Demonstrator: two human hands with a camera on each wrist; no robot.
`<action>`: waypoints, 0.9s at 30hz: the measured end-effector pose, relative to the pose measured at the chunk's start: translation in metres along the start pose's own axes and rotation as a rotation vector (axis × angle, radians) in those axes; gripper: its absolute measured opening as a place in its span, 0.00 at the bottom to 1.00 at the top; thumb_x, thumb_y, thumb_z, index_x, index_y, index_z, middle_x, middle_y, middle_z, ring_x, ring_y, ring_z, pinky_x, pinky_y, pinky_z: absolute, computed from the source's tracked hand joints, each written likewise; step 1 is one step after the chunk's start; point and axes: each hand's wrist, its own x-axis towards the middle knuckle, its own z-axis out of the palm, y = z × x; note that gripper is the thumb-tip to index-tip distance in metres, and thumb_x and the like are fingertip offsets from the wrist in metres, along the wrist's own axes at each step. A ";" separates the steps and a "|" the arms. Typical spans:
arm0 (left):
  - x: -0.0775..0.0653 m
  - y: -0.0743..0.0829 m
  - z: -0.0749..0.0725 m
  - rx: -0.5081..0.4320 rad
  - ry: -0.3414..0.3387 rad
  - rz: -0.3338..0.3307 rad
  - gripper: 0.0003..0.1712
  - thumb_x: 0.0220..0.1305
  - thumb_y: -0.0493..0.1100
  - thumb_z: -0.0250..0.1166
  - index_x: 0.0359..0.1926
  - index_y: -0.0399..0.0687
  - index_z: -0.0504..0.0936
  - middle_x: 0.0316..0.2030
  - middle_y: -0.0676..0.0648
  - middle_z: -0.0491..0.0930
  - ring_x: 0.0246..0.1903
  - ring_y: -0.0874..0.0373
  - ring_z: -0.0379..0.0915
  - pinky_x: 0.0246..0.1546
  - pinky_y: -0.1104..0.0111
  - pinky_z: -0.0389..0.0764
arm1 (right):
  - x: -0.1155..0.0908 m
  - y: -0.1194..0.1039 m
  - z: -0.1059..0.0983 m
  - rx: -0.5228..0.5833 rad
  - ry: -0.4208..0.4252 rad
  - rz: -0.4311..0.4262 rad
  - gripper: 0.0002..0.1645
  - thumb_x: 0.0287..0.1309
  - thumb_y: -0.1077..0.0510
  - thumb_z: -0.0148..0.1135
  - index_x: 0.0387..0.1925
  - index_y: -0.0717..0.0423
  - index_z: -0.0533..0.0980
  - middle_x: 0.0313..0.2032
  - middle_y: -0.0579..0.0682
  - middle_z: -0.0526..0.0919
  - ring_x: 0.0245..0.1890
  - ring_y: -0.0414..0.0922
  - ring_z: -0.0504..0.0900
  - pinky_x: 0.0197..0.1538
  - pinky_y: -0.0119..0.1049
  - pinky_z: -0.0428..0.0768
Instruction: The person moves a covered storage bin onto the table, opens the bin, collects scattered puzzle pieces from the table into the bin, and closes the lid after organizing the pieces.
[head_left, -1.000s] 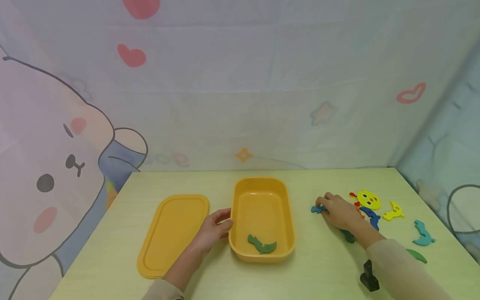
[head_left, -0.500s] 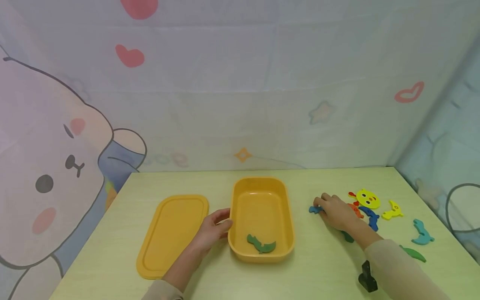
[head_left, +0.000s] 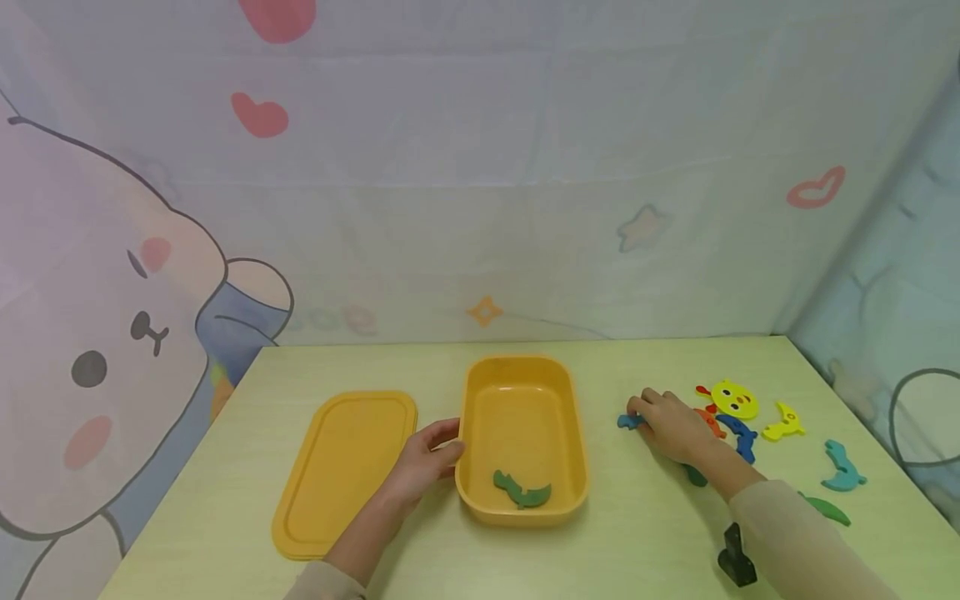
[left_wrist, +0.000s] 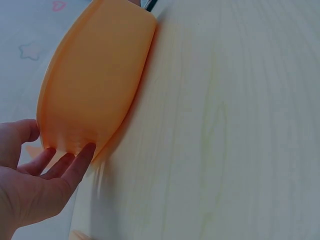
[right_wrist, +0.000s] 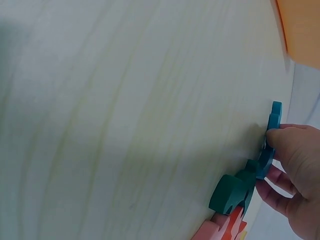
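A deep yellow plastic box stands in the middle of the table. My left hand is at its left side; in the left wrist view, fingertips touch the outer wall, with the thumb near the rim. A dark green animal-shaped puzzle piece lies inside the box. To the right, my right hand pinches a small blue animal-shaped puzzle piece between thumb and fingers, close over the table. In the right wrist view, a dark green piece lies right by that blue piece, with a red one beyond.
A flat yellow lid lies left of the box. Around my right arm are a yellow face piece, a dark blue piece, a yellow piece, a turquoise piece, a green piece and a black object.
The right hand and the blue piece have shifted very slightly left. The left hand stays at the box.
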 end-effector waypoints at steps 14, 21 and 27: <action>-0.001 0.000 0.000 -0.006 0.003 0.005 0.25 0.64 0.37 0.54 0.62 0.36 0.65 0.59 0.36 0.67 0.51 0.47 0.72 0.44 0.62 0.80 | 0.002 0.001 -0.010 -0.012 -0.030 -0.019 0.10 0.51 0.62 0.65 0.35 0.51 0.73 0.30 0.46 0.71 0.27 0.45 0.67 0.28 0.33 0.71; -0.001 0.001 0.001 -0.008 0.002 0.002 0.25 0.65 0.37 0.54 0.62 0.36 0.65 0.60 0.36 0.66 0.52 0.46 0.72 0.45 0.61 0.80 | 0.007 0.001 -0.022 -0.010 -0.008 -0.073 0.12 0.49 0.65 0.65 0.35 0.53 0.73 0.30 0.47 0.71 0.26 0.45 0.68 0.29 0.35 0.73; -0.001 0.001 0.000 -0.001 -0.002 0.002 0.25 0.65 0.37 0.54 0.62 0.36 0.65 0.60 0.36 0.66 0.51 0.46 0.72 0.45 0.61 0.80 | 0.011 0.001 -0.033 -0.018 0.000 -0.119 0.11 0.50 0.65 0.65 0.34 0.54 0.73 0.27 0.46 0.69 0.24 0.44 0.67 0.30 0.35 0.70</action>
